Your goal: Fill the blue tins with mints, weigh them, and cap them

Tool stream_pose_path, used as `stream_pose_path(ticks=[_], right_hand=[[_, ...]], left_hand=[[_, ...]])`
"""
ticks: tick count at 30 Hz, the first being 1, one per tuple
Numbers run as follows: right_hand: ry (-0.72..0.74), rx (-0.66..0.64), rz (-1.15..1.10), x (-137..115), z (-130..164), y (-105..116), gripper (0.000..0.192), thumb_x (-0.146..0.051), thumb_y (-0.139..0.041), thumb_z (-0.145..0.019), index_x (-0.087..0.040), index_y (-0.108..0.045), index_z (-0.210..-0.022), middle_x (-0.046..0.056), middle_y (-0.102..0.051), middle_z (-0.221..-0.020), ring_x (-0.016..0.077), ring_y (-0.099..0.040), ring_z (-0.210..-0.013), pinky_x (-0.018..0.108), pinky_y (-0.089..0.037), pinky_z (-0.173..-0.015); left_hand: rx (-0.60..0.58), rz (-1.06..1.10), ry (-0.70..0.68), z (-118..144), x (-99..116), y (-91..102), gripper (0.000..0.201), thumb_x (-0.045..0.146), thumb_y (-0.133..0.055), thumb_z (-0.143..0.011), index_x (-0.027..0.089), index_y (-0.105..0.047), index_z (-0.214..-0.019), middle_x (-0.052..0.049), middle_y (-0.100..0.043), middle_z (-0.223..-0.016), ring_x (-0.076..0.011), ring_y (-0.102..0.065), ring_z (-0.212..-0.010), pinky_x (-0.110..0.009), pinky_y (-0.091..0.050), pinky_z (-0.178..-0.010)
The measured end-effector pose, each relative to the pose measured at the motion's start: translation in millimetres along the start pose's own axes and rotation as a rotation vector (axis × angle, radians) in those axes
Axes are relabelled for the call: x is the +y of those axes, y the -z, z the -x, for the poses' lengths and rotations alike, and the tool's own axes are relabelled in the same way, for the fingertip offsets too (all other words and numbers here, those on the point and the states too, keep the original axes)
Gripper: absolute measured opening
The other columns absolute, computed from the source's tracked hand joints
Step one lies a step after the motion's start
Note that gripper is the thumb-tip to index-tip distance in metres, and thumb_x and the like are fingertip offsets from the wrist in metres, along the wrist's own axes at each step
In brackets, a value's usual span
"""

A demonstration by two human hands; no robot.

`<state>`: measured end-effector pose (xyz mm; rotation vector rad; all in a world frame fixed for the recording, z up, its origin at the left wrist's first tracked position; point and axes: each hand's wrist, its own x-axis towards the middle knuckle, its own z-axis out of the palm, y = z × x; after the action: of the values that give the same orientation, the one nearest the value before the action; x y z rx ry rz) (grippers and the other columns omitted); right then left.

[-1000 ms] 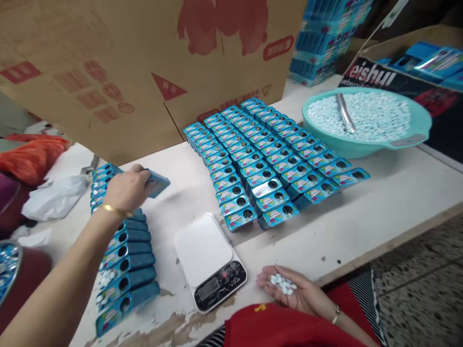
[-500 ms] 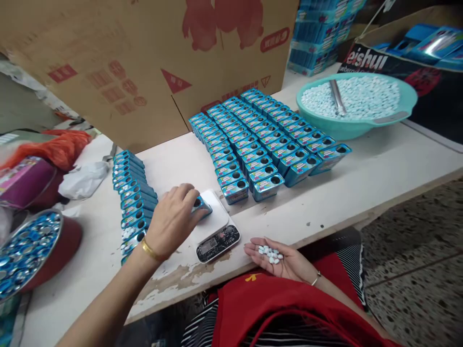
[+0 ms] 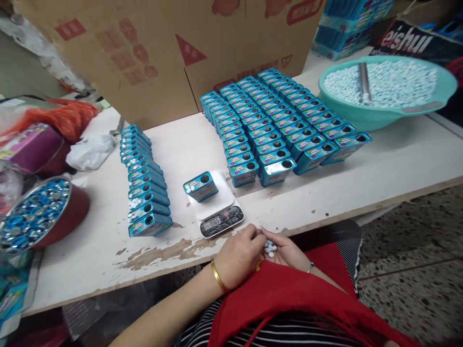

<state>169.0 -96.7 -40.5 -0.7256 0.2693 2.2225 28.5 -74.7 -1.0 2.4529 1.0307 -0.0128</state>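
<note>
My right hand point(image 3: 289, 254) lies palm up at the table's front edge, cupped around a small pile of white tablets point(image 3: 269, 248). The fingertips of my left hand point(image 3: 240, 254) are pinched together on that pile. Just beyond the hands, a small white kitchen scale point(image 3: 221, 215) has its display lit. One blue tin point(image 3: 201, 186) with a round hole in its top rests on the scale's plate. Neither hand touches the tin or the scale.
Several rows of blue tins point(image 3: 282, 123) stand behind the scale, and another row point(image 3: 144, 185) runs to its left. A teal basin point(image 3: 415, 113) of tablets holds a metal scoop point(image 3: 363, 82). A red bowl point(image 3: 72, 214) of lids sits far left. A cardboard box point(image 3: 162, 53) blocks the back.
My left hand carried a blue tin from the left row onto the scale, let it go, and came back to the tablets in my right palm. The camera tilted down.
</note>
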Motion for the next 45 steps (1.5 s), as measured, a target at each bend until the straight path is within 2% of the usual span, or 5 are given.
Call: stream_pose_path(ticks=[14,21,33,39,45], right_hand=[[-0.011,-0.021,-0.021,1.1,-14.1,-8.1,0.011,-0.016,-0.054,-0.086,-0.012,-0.064,-0.083,0.004,-0.071,-0.074,0.0153,-0.069,-0.073,0.03,-0.056,-0.078],[0.015,-0.036,0.041,-1.6,-29.5,-30.8,0.021,-0.016,-0.05,-0.09,-0.005,-0.063,-0.101,0.015,-0.071,-0.102,0.0192,-0.067,-0.101,0.028,-0.052,-0.091],[-0.081,-0.194,0.061,13.0,-99.6,-90.3,0.025,-0.018,-0.042,-0.093,0.0,-0.059,-0.098,0.019,-0.07,-0.089,0.0212,-0.07,-0.088,0.029,-0.057,-0.078],[-0.033,-0.109,0.013,25.5,-124.5,-116.3,0.023,-0.012,-0.037,-0.091,-0.004,-0.058,-0.093,0.014,-0.07,-0.074,0.0208,-0.071,-0.081,0.032,-0.057,-0.078],[-0.021,-0.122,-0.057,26.2,-120.1,-124.6,0.024,-0.009,-0.035,-0.089,-0.007,-0.058,-0.084,0.009,-0.069,-0.066,0.0148,-0.068,-0.063,0.026,-0.059,-0.064]], left_hand=[[0.179,0.011,-0.137,6.3,-15.2,9.9,0.014,0.018,-0.042,-0.09,0.016,-0.056,-0.091,-0.007,-0.056,-0.092,-0.0151,-0.055,-0.078,-0.027,-0.049,-0.066],[0.735,0.008,0.093,29.9,-76.1,72.2,0.024,0.024,-0.05,-0.09,0.02,-0.053,-0.113,-0.007,-0.057,-0.101,-0.0131,-0.057,-0.08,-0.03,-0.052,-0.075],[0.053,-0.155,0.036,15.8,-135.3,138.4,0.018,0.029,-0.046,-0.09,0.018,-0.056,-0.1,-0.005,-0.053,-0.097,-0.0134,-0.053,-0.076,-0.027,-0.045,-0.071],[-0.098,-0.118,0.029,3.9,-141.1,154.7,0.008,0.024,-0.054,-0.083,0.017,-0.054,-0.086,-0.003,-0.053,-0.087,-0.0117,-0.049,-0.069,-0.024,-0.04,-0.062],[-0.032,-0.021,-0.071,14.2,-116.8,148.3,0.012,0.026,-0.049,-0.088,0.017,-0.056,-0.088,-0.004,-0.053,-0.087,-0.0112,-0.051,-0.071,-0.024,-0.042,-0.063]])
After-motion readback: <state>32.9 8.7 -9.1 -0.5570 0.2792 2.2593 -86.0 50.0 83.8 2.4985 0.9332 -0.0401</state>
